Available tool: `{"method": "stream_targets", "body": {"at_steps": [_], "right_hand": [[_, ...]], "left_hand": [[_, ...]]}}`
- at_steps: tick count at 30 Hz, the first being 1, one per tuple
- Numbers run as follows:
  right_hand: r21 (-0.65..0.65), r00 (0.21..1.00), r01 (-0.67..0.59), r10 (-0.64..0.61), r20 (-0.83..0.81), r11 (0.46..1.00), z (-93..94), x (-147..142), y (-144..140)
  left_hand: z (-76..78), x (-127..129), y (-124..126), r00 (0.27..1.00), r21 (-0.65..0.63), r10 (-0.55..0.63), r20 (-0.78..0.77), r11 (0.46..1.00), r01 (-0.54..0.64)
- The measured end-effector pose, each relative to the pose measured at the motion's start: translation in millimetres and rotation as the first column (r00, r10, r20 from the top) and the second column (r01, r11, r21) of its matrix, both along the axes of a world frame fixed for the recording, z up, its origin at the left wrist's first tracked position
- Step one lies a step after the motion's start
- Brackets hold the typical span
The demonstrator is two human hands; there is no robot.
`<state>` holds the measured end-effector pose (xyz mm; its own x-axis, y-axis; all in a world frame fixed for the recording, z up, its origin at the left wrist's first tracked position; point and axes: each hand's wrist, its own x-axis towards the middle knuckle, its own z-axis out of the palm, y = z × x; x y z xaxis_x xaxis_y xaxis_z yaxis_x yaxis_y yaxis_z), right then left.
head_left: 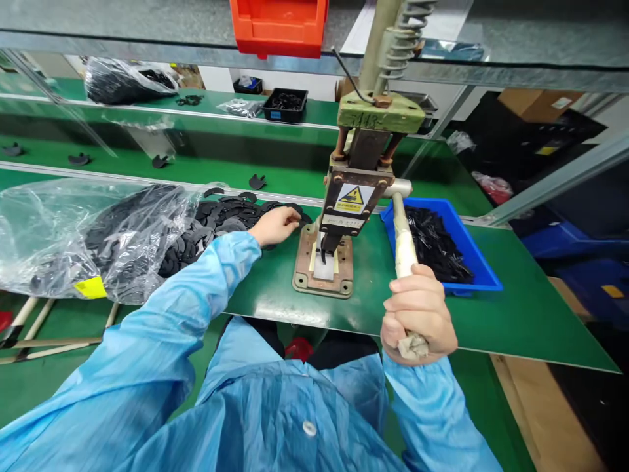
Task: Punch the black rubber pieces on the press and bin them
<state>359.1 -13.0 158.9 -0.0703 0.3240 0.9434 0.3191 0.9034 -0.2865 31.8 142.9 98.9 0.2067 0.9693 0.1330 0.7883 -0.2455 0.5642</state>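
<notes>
Farthest left, the clear plastic bag [39,210] lay on the green bench [265,282], the black pieces [230,213] heaped from its right side towards the hand press [356,177], presumably to spare me reaching. At the heap's right edge was my left hand [276,226], thumb and fingertips drawn together at a curved piece [305,219]; I could not tell whether they pinched it. The press stood squarely before me, probably so both arms could work it, with a small dark bit [323,256] under its punch [334,238]. My right hand [420,314] was curled firmly round the wrapped lever [404,239] near its end, likely for leverage. Behind it, the blue tray [484,270] held black parts [435,242], apart from the heap, perhaps against mixing.
</notes>
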Motion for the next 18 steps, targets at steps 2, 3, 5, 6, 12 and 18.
{"method": "stream_targets", "body": {"at_steps": [2, 3, 5, 6, 12, 18], "right_hand": [[0.003, 1.0, 0.009, -0.009, 0.0, 1.0, -0.5, 0.6, 0.1], [0.006, 1.0, 0.011, -0.011, 0.0, 1.0, -0.9, 1.3, 0.2], [0.015, 1.0, 0.014, -0.014, 0.006, 1.0, -1.7, 3.2, 0.7], [0.02, 1.0, 0.016, -0.016, 0.014, 1.0, -2.2, 4.4, 1.0], [0.045, 0.998, 0.044, -0.046, 0.041, 0.998, -5.8, 8.7, 4.1], [0.071, 0.999, 0.029, -0.031, 0.028, 0.997, -5.5, 6.6, 6.9]], "left_hand": [[2.6, -9.1, 40.1, 0.975, 0.066, -0.076, -0.211, 0.994, 0.092], [2.7, -9.6, 58.2, 0.95, 0.055, -0.122, -0.287, 0.988, 0.143], [0.6, -4.6, 86.8, 0.906, -0.018, -0.193, -0.377, 0.979, 0.202], [-1.3, -0.7, 96.7, 0.891, -0.072, -0.219, -0.397, 0.975, 0.208], [-12.7, 8.3, 105.2, 0.924, -0.21, -0.251, -0.288, 0.958, 0.194], [-13.1, -4.5, 79.8, 0.935, -0.163, -0.216, -0.283, 0.971, 0.175]]}}
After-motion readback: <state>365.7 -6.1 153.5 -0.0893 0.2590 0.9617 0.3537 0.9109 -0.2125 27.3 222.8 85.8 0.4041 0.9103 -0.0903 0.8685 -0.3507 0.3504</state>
